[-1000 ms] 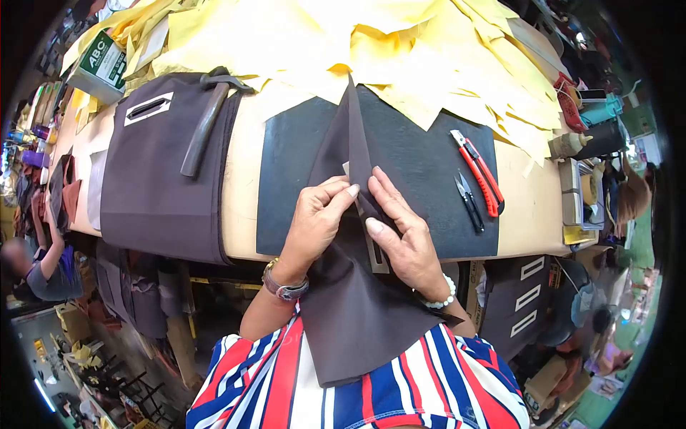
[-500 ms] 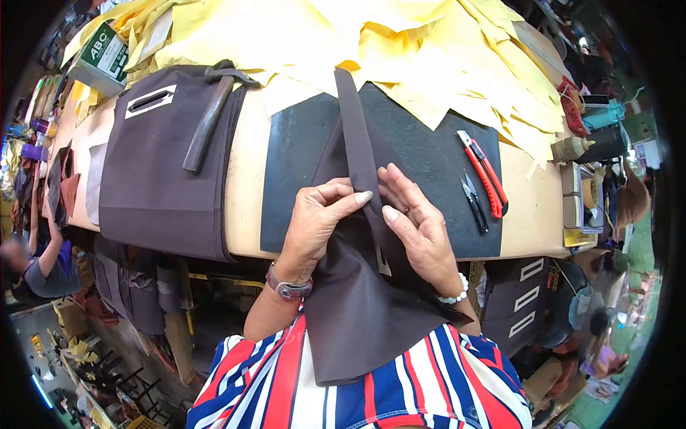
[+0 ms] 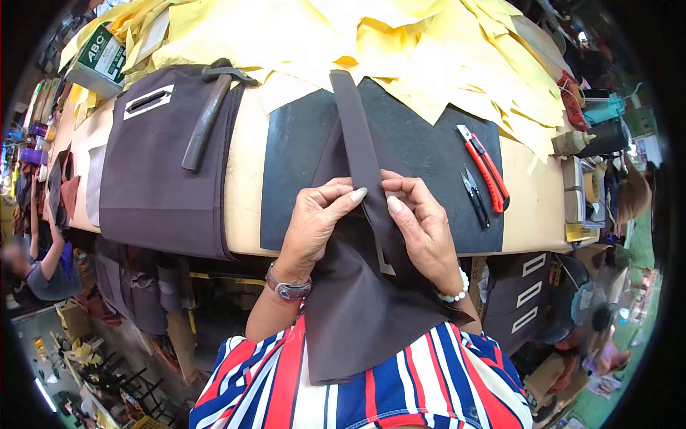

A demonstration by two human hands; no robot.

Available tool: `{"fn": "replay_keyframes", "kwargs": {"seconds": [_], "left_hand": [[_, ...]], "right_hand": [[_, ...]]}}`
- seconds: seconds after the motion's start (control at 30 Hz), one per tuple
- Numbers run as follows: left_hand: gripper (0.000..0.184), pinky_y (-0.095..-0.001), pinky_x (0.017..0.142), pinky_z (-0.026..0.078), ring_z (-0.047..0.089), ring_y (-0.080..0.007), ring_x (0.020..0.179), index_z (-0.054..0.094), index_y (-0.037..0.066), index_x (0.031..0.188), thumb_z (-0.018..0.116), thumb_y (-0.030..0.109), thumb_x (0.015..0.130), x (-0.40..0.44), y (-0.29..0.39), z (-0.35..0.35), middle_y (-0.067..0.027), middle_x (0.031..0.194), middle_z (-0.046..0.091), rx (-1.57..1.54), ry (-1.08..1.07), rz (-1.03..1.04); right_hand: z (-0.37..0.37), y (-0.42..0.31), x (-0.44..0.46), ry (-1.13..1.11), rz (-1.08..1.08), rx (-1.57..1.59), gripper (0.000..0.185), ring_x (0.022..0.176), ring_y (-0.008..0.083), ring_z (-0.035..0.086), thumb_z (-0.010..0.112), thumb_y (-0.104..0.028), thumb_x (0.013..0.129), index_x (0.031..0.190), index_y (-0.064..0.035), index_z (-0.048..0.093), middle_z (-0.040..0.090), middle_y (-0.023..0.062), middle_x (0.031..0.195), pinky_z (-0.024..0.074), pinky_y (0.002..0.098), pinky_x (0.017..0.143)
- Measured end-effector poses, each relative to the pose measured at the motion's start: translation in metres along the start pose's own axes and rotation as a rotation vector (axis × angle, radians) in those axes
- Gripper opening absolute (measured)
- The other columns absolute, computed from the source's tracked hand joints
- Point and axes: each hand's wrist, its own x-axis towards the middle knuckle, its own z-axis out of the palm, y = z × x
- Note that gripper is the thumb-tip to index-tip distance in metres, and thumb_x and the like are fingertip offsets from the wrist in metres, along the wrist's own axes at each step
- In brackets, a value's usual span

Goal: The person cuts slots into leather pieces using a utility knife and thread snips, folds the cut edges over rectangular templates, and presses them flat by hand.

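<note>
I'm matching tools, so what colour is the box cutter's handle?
Red, seen best in the head view.

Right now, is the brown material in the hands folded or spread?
Partly folded: the brown material is turned into a narrow strip between left hand and right hand; its near end drapes wide.

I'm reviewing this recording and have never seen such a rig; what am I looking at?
There is no robot: a camera on the person's head looks forward and down. The left hand and right hand pinch a folded dark brown piece at its edges, above a black mat on the worktable. On the mat lie a red cutter and small dark snips. To the left, a hammer rests on stacked brown pieces; yellow sheets cover the far side.
</note>
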Motion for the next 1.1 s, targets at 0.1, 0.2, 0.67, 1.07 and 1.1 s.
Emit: {"fn": "replay_keyframes", "kwargs": {"seconds": [0.1,0.2,0.67,1.07,1.1], "left_hand": [[0.004,-0.0201,0.078,0.042,0.057,-0.0074,0.082,0.068,-0.001,0.082,0.066,0.002,0.080,0.001,-0.002,0.001,-0.0008,0.086,0.063,0.031,-0.017,0.011],[0.003,-0.0198,0.075,0.041,0.055,-0.0063,0.079,0.067,0.002,0.077,0.067,0.002,0.079,0.003,-0.003,0.004,0.0007,0.081,0.061,0.026,-0.022,0.016],[0.013,-0.0185,0.068,0.034,0.045,-0.0031,0.072,0.066,0.001,0.074,0.064,0.009,0.085,0.003,-0.007,0.013,0.0043,0.078,0.053,0.068,0.074,0.038],[0.021,-0.0193,0.068,0.038,0.050,-0.0068,0.076,0.067,-0.006,0.078,0.067,0.015,0.083,0.000,-0.005,0.001,-0.0029,0.085,0.059,0.254,-0.083,0.015],[0.021,-0.0195,0.068,0.038,0.050,-0.0069,0.077,0.067,-0.006,0.079,0.067,0.015,0.083,-0.001,-0.005,0.001,-0.0032,0.086,0.059,0.214,-0.087,0.024]], "right_hand": [[-0.001,-0.001,-0.001,0.027,-0.028,-0.030,0.032,0.097,0.0175,0.059,0.062,-0.012,0.086,0.111,0.0044,0.050,0.056,0.0149,0.118,0.0504,0.0285,0.079],[-0.001,-0.005,-0.004,0.029,-0.012,-0.032,0.032,0.095,0.0190,0.061,0.068,-0.013,0.081,0.104,0.0036,0.054,0.057,0.0162,0.113,0.0514,0.0288,0.074],[-0.011,-0.007,-0.013,-0.055,0.053,-0.189,0.010,0.067,0.0111,0.052,0.059,-0.005,0.085,0.083,0.0047,0.058,0.058,0.0078,0.072,0.0428,0.0258,0.062],[-0.010,0.003,-0.019,-0.039,0.187,0.137,0.024,0.058,-0.0003,0.034,0.062,-0.019,0.089,0.072,-0.0040,0.054,0.044,-0.0075,0.063,0.0271,0.0176,0.050],[-0.010,0.004,-0.019,-0.041,0.176,0.136,0.025,0.058,-0.0002,0.033,0.061,-0.020,0.090,0.071,-0.0041,0.053,0.043,-0.0077,0.063,0.0269,0.0179,0.050]]}}
